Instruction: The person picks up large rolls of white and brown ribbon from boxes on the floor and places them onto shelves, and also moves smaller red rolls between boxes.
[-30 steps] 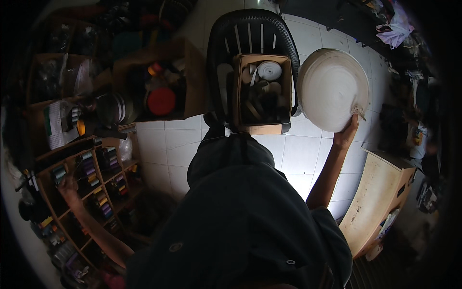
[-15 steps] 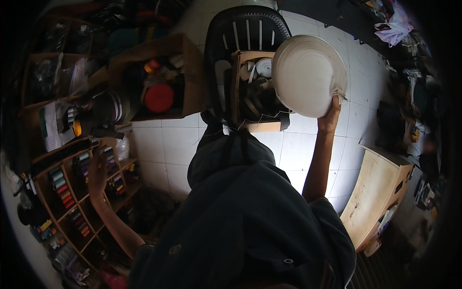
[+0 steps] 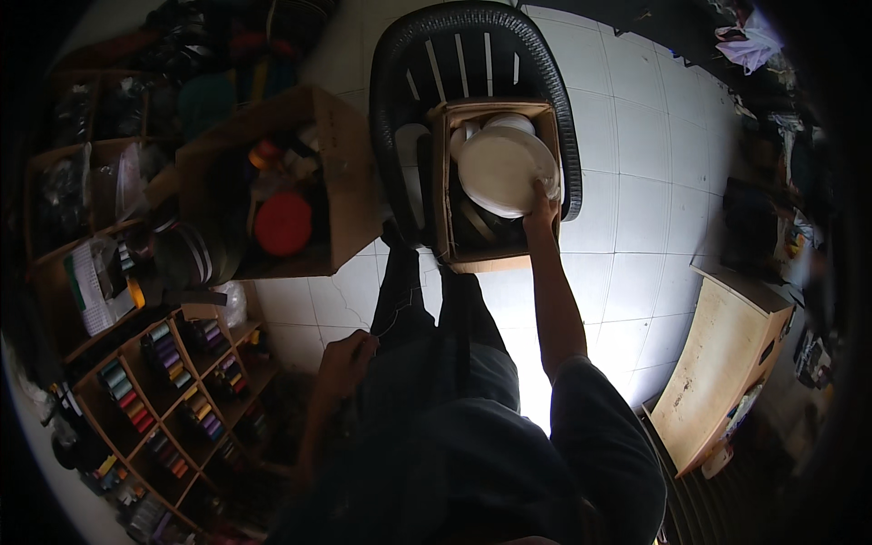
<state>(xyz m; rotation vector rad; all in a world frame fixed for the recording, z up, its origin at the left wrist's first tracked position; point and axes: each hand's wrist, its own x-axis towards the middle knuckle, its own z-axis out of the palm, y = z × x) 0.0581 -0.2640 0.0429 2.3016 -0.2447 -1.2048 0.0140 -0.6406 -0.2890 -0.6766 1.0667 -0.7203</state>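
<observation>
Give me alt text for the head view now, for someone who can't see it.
A person's right hand holds a large cream roll at an open cardboard box on a black chair, while the left hand appears to pinch a thin thread. To the left are shelved spools and another box holding a red roll.

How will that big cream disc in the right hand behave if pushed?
The cream disc is likely fairly stiff: the right hand grips only one edge, yet no sag shows. Its round outline suggests it might roll if stood on edge.
</observation>
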